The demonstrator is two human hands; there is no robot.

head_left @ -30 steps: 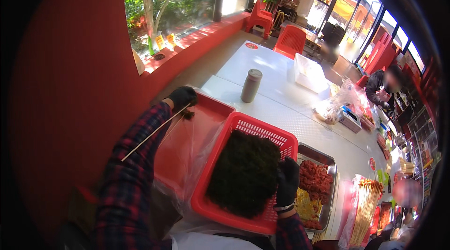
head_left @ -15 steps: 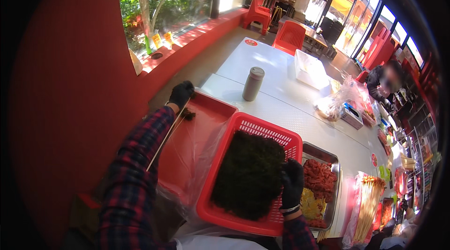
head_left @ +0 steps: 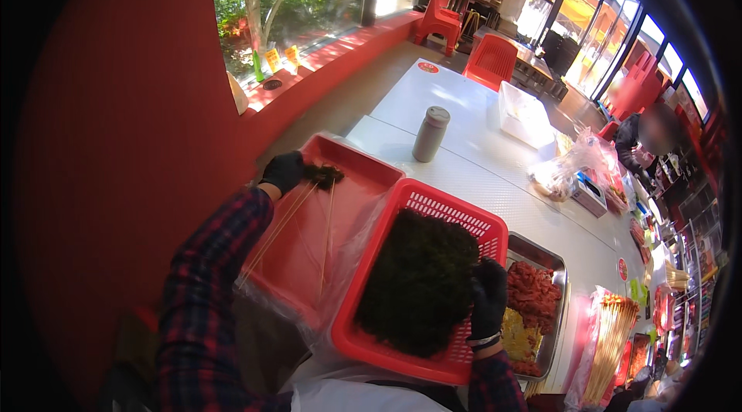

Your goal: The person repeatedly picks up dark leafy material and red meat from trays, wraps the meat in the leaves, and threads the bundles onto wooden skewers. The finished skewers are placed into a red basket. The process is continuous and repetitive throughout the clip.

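Note:
My left hand [head_left: 284, 172], in a black glove, is curled at the left side of a red tray [head_left: 359, 168]. It is right beside the dark green bunched heads [head_left: 325, 175] of a few thin wooden skewers [head_left: 328, 238] lying in the tray; what its fingers hold is hidden. My right hand [head_left: 488, 300], gloved in black too, bends its fingers into the right edge of a heap of dark green strands [head_left: 417, 280]. That heap fills most of a red slotted basket [head_left: 495, 238]; whether it is herbs or seaweed I cannot tell.
Right of the basket stands a metal pan [head_left: 563, 273] of red meat pieces [head_left: 533, 288] and something yellow. Bundled skewers [head_left: 603, 342] lie farther right. A grey tumbler [head_left: 431, 135] and a white box [head_left: 525, 118] stand on the white table [head_left: 471, 172]. Another person [head_left: 638, 141] works at far right.
My left hand has moved back toward me along the tray's side. The skewer that ran down from it now lies in the tray. My right hand stays at the heap. The view has shifted slightly.

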